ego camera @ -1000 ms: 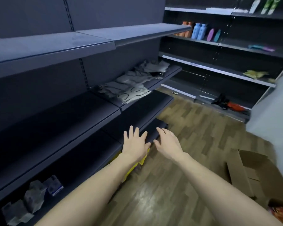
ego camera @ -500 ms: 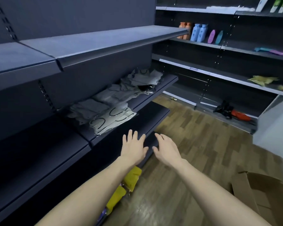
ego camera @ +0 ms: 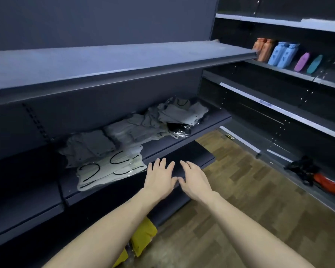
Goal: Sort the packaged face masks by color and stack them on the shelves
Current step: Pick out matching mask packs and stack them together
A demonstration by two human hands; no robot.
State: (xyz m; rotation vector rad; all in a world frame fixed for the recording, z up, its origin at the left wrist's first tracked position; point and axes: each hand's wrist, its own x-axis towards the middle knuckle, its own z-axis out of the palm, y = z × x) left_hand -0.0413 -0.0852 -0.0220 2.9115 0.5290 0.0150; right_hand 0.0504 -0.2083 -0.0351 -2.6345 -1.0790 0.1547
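Note:
Packaged face masks lie spread along the middle shelf point(ego camera: 211, 124). Nearest me is a pack of white masks with black ear loops point(ego camera: 110, 169). Behind it sit grey mask packs point(ego camera: 89, 147) and more grey ones point(ego camera: 135, 128). Farther right are a black mask pack point(ego camera: 179, 128) and a pile of pale masks point(ego camera: 182, 113). My left hand point(ego camera: 160, 177) and my right hand point(ego camera: 194, 179) are stretched out side by side in front of this shelf's edge, fingers apart, holding nothing. The left hand is just right of the white pack.
An upper shelf point(ego camera: 124, 60) juts out above the masks. Yellow packages point(ego camera: 143, 235) lie under the lower shelf near the wooden floor point(ego camera: 249, 190). The right-hand shelving holds coloured bottles point(ego camera: 282, 54), and a black and orange item point(ego camera: 321, 180) lies at its base.
My view has swung right and risen, bringing the mask shelf closer. Both hands have lifted from near the floor toward the middle shelf's edge, still empty.

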